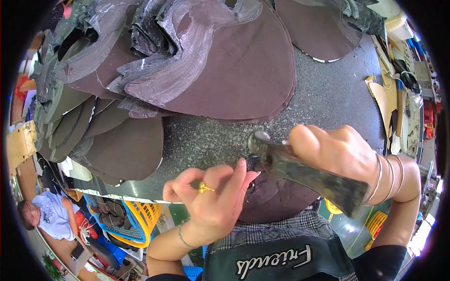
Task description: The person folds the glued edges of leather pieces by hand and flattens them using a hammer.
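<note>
My right hand (340, 152) is closed round a dark metal hammer (318, 180); its handle is hidden by the hand. The hammer's round face is held low over the table, and its broad end slants back toward me. Close to that face, my left hand (211, 201), with a gold ring, has its thumb and forefinger together at the dark folded edge of a brown leather-like piece (276, 199). Its other fingers are bent and lifted. That piece overhangs the table's near edge, against my apron (281, 257), and is partly covered by the hammer.
Stacked brown rounded pieces (248, 70) with grey, crumpled bands cover the far and left side of the dark speckled table (323, 93). Tan scraps (382, 103) lie along the right edge. Below left stands a yellow and blue basket (147, 215); a person (51, 210) sits beyond.
</note>
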A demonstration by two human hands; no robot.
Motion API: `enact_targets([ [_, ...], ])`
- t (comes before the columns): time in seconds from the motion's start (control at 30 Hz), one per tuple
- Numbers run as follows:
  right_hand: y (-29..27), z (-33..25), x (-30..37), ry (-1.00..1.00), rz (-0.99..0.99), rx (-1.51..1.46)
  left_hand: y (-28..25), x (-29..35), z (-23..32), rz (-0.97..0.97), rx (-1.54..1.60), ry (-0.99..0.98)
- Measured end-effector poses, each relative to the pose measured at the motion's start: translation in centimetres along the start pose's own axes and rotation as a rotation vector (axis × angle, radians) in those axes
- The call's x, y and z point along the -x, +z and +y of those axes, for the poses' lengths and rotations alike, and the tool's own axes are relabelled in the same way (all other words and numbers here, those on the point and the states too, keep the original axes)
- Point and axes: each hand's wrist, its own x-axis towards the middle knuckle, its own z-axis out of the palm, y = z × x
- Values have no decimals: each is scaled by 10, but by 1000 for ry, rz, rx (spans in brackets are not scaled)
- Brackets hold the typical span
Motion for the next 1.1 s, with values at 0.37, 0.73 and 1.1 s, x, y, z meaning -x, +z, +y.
enact_targets([
  [0.37, 3, -5, -2, -23, -27, 85, 2, 1, 9, 6, 122, -44],
  [0.73, -6, -13, -17, -202, -51, 220, -4, 5, 11, 35, 87, -2],
  [1.1, -18, 6, 1, -125, -6, 109, 1, 14, 22, -9, 88, 93],
])
